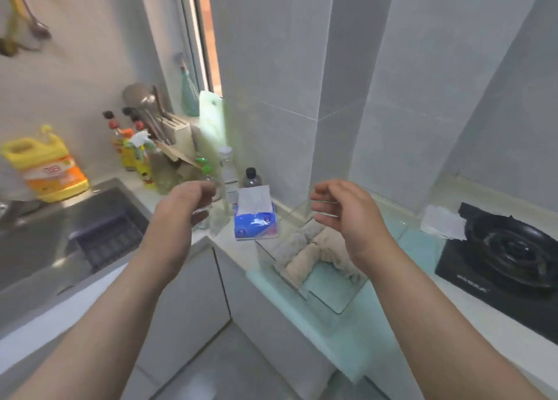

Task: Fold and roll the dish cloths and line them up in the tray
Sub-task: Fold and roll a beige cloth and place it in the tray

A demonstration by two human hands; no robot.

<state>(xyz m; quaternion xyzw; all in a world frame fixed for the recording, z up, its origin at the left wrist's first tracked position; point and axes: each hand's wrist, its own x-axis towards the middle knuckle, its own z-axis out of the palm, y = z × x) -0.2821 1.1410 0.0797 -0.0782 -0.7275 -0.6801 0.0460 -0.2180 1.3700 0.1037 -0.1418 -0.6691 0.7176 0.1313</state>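
- Left forearm: reaches forward from the near left edge, over the corner of the cabinet fronts.
- Right forearm: reaches forward from the near right edge, crossing above the counter [377, 327].
- Left hand [184, 208]: held in the air, back toward the camera, thumb side turned inward. The fingers are loosely curled and grasp nothing.
- Right hand [350, 218]: raised over the far right part of the tray, palm facing left. The fingers are gently curved and apart, the grip released, touching nothing.
- Tray [335, 297]: a clear box on the counter, between the two hands and lower in the scene, set at an angle.
- Dish cloths [302, 254]: pale grey and beige rolls lying side by side in the far half of the tray. The right hand hides part of them, so their number cannot be told.
- Sink [45, 242]: steel basin at left, with a dark rack inside.
- Stove [507, 254]: black burner at right, white paper [440, 223] just beside it.
- Tissue pack [255, 221]: blue, just beyond the tray's left corner, a white sheet standing up.
- Dark-capped bottle [250, 177]: behind the tissue pack, against the tiled wall.
- Yellow jug [45, 170]: far left, behind the sink.
- Knife block [178, 133]: far corner, near the window.
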